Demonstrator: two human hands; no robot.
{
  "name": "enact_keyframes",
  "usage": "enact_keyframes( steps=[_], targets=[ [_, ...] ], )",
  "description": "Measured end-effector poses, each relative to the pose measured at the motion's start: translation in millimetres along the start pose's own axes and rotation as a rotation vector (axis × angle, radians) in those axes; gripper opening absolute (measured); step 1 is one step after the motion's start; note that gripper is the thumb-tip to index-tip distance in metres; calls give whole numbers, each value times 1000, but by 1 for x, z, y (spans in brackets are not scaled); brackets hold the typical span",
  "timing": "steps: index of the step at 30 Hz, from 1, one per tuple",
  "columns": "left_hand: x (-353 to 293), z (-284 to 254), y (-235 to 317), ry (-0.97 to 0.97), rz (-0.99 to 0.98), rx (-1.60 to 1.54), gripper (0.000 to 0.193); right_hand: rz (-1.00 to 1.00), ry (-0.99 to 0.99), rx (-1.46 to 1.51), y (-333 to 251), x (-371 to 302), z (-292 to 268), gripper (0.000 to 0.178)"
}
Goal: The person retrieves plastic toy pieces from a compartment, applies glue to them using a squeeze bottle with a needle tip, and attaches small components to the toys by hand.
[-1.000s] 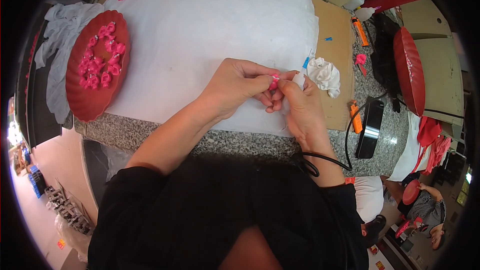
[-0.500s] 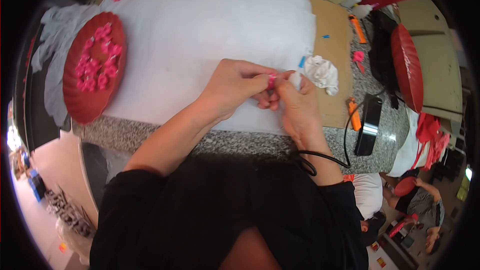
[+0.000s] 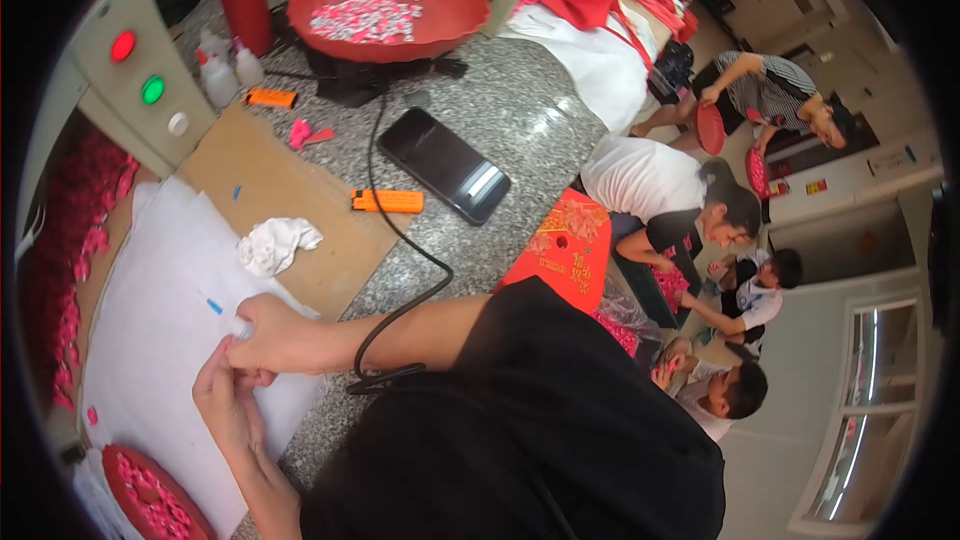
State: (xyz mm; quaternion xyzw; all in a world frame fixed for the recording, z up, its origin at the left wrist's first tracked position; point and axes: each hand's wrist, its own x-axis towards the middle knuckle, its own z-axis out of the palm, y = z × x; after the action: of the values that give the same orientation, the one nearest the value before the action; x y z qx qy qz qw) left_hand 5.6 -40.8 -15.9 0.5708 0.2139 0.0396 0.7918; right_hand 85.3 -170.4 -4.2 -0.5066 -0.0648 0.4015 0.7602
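Bottle (image 3: 241,328) in right hand (image 3: 280,338), left hand (image 3: 222,396) beside

Cannot fully see the white bottle (image 3: 240,328) inside the right hand (image 3: 279,336), nor the lower-left plate (image 3: 201,523), cut off below.

Decent indoor light, but there's a bright glare streak on the phone (image 3: 445,166) and shiny patches on the granite surface (image 3: 535,90). Fisheye warps everything toward the blacked-out corners, and fine detail's kinda soft.
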Motion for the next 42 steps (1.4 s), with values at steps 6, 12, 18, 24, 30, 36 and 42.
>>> enact_keyframes(
  steps=[6,12,18,24,30,36,42],
  targets=[
    [2,1,-4,28,51,-60,29,-29,9,-24,-3,-6,-1,31],
    [4,-5,-7,-8,55,-42,28,-65,15,-60,-2,-5,-2,42],
    [2,-2,-6,1,66,-66,27,-60,0,-41,-3,-6,-1,48],
    [4,-5,-7,-23,53,-75,27,-50,-4,-27,1,-3,-1,52],
    [3,0,-8,36,59,-21,26,-40,-7,-15,-2,-4,-1,49],
    [2,4,-8,69,75,-12,26,-27,8,-64,-9,-11,-1,30],
    [3,3,-5,27,40,-15,27,-32,21,-59,-7,-10,-1,28]
  ],
)
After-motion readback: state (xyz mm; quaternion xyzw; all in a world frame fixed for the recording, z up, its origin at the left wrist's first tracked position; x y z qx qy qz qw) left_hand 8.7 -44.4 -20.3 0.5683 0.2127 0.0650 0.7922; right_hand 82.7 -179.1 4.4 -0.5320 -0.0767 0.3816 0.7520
